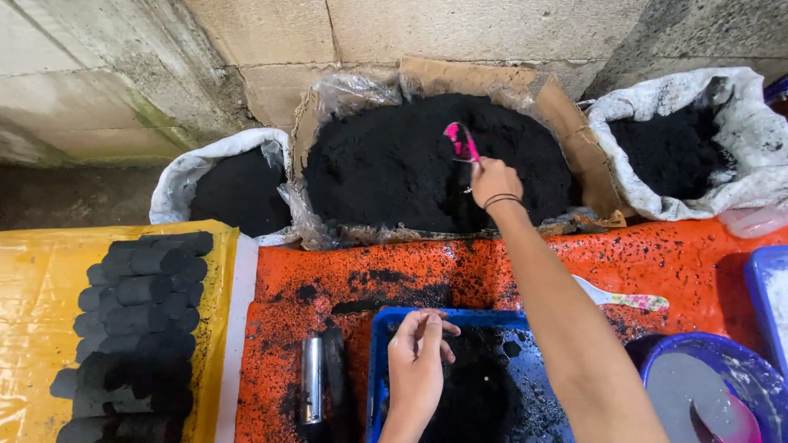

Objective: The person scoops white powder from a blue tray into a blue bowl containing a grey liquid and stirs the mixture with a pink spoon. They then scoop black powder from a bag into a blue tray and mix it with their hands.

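1. Right hand (493, 180): fingers closed around the handle of a pink scoop (460, 141), arm stretched out over the black powder (394, 164).
2. Scoop: blade tilted up just above the powder in the cardboard box (574, 139), handle end inside the fist. Looks light, stiff plastic; best held low on the handle as now.
3. Powder: loose, fine, likely spills easily and smears.
4. Left hand (417, 361): fingers loosely curled, not gripping anything, resting at the near edge of the blue tray (379, 361) with dark mix in it.
5. Metal tube (312, 379) lies just left of the tray on the orange worktop (673, 254).
6. Black briquettes (139, 320) stacked on yellow sheet (33, 328), far left.
7. White sacks (755, 131) of powder flank the box.
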